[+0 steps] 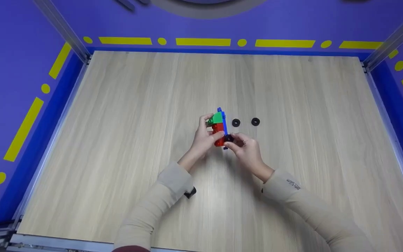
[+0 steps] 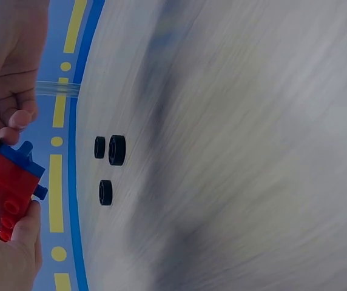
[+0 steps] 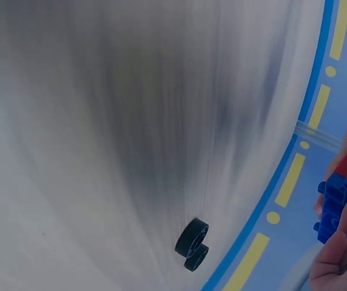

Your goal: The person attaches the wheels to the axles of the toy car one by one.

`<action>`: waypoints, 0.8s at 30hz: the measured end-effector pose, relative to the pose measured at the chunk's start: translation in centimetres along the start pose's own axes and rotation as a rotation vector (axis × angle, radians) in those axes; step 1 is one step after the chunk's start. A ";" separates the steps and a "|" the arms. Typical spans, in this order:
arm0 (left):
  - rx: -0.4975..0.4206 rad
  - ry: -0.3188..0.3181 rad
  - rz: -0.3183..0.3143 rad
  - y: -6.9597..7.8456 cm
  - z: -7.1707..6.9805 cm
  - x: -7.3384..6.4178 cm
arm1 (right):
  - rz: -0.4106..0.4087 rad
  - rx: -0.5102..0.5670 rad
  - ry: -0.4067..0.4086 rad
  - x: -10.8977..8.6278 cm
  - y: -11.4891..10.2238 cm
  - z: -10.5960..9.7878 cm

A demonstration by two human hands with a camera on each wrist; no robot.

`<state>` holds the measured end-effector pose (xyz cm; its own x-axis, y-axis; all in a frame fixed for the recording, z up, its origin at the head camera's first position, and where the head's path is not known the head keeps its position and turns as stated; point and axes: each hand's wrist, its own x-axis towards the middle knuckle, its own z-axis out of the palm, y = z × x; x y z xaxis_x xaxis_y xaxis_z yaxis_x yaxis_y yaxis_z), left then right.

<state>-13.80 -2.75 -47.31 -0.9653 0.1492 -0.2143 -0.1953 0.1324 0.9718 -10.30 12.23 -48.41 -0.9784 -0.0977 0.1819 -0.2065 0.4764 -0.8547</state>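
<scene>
My left hand (image 1: 203,140) grips a toy brick vehicle made of a red block (image 2: 10,188), a green sloped brick (image 1: 217,118) and a blue base (image 3: 337,206). It is held on its side, the blue base facing right and the green end pointing away. Between thumb and fingers, my right hand (image 1: 250,151) pinches a black wheel (image 1: 228,138) against the near end of that base. Blue axle pegs stick out from the base in the right wrist view. Fingers partly cover the wheel and the red block.
Beyond the hands, two black wheels (image 1: 235,122) (image 1: 255,121) lie on the wooden table (image 1: 135,115). A small black piece (image 1: 190,192) shows beside the left sleeve, partly covered. Blue walls (image 1: 201,28) with yellow marks border the table.
</scene>
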 end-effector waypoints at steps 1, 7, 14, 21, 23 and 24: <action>0.003 0.003 0.001 0.0 0.0 0.0 | 0.013 0.007 -0.003 0.0 0.0 0.0; 0.008 0.011 -0.003 -0.2 0.0 0.2 | 0.034 0.016 -0.010 0.1 -0.1 0.0; -0.007 0.007 -0.013 -0.2 0.0 0.2 | 0.043 0.017 -0.036 0.2 0.1 0.0; -0.023 0.003 -0.022 -0.3 -0.1 0.3 | 0.056 0.008 -0.064 0.3 0.2 0.0; -0.032 0.000 -0.024 -0.3 -0.2 0.4 | 0.056 0.010 -0.071 0.3 0.2 0.1; -0.038 0.001 -0.026 -0.4 -0.2 0.4 | 0.055 0.009 -0.074 0.3 0.2 0.1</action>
<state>-14.15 -2.95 -47.75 -0.9599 0.1456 -0.2394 -0.2266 0.0993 0.9689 -10.60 12.23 -48.55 -0.9859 -0.1358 0.0982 -0.1517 0.4747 -0.8670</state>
